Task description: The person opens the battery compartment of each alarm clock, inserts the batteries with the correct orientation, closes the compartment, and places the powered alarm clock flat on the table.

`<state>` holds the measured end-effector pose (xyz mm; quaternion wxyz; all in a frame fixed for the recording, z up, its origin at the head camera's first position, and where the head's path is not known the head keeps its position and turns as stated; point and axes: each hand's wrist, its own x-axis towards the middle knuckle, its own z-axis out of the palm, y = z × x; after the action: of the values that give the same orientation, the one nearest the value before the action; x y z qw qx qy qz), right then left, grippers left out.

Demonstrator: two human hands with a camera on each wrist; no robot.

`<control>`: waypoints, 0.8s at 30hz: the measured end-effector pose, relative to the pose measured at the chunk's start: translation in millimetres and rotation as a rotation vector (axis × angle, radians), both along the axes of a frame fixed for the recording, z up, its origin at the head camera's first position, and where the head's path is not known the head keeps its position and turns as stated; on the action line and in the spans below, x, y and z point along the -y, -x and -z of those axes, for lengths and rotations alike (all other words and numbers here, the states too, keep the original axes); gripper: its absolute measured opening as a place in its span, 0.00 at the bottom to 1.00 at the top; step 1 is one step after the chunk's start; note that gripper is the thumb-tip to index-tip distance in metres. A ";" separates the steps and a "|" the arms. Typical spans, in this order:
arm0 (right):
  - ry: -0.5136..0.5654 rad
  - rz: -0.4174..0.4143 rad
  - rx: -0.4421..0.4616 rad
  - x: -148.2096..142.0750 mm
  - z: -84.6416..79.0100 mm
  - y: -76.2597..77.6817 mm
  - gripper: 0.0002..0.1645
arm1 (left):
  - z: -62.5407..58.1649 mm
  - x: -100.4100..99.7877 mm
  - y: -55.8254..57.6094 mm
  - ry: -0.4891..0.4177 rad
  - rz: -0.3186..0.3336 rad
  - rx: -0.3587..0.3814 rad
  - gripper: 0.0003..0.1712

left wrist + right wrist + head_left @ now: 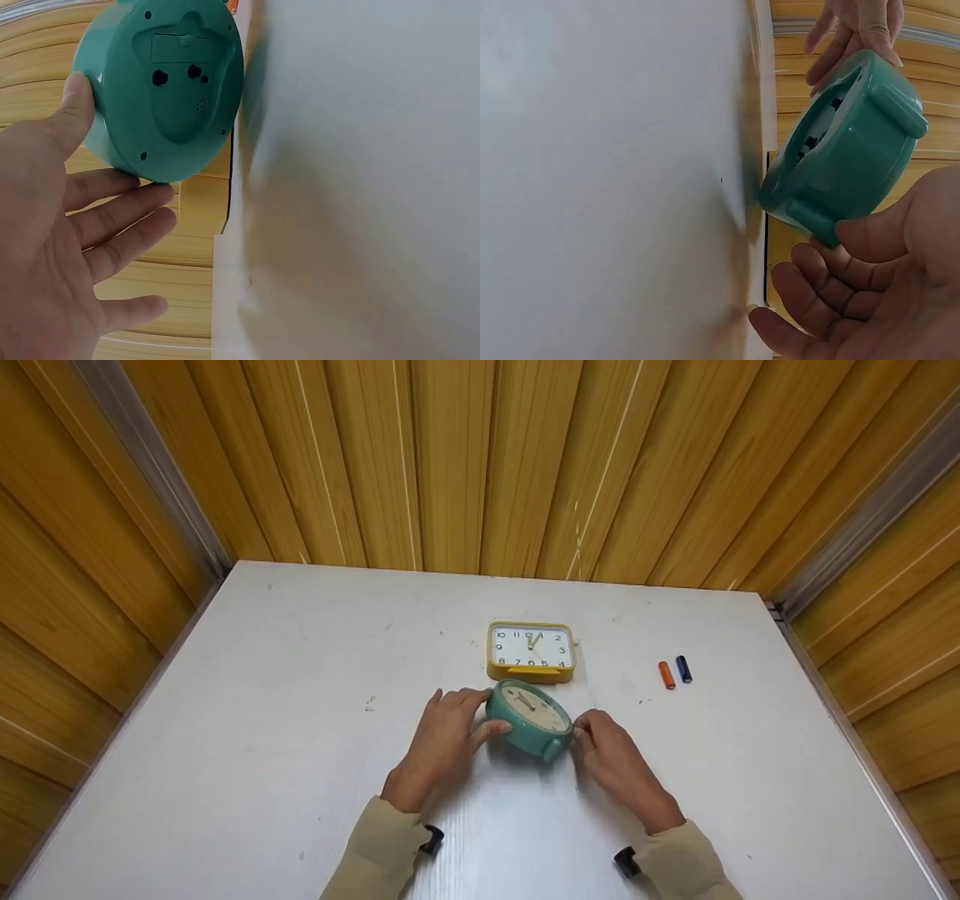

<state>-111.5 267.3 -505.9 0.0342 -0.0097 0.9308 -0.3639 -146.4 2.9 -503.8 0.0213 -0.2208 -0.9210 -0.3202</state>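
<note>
A round green alarm clock (529, 741) is tilted up off the white table, its pale dial facing away from me and upward. My left hand (442, 735) grips its left rim between thumb and fingers. At the clock's lower right side, my right hand (615, 761) pinches a stubby foot (810, 222) with the thumb and a curled finger. The left wrist view shows the clock's back, where a battery cover (180, 49) sits in place above several dark holes. Just behind stands a yellow rectangular clock (531, 673), its face up.
An orange battery (667, 675) and a dark blue battery (684, 669) lie side by side on the right of the white table (262, 697). Wood-patterned panels (450, 465) wall in the back and both sides.
</note>
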 end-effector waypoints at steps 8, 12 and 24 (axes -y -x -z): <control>0.035 0.015 0.064 1.8 -2.5 -0.4 0.08 | -2.8 2.0 -0.1 0.016 0.015 -0.018 0.45; 0.042 0.015 0.057 1.5 -3.9 -1.5 0.08 | -1.3 5.0 1.6 0.043 0.057 -0.069 0.48; 0.008 -0.037 0.022 4.3 -3.2 -2.7 0.07 | 3.1 5.2 2.8 -0.077 -0.043 -0.309 0.29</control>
<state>-108.8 263.1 -502.8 0.0511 -0.0231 0.9285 -0.3672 -149.2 -2.3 -506.8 0.1780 -0.2465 -0.8984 -0.3168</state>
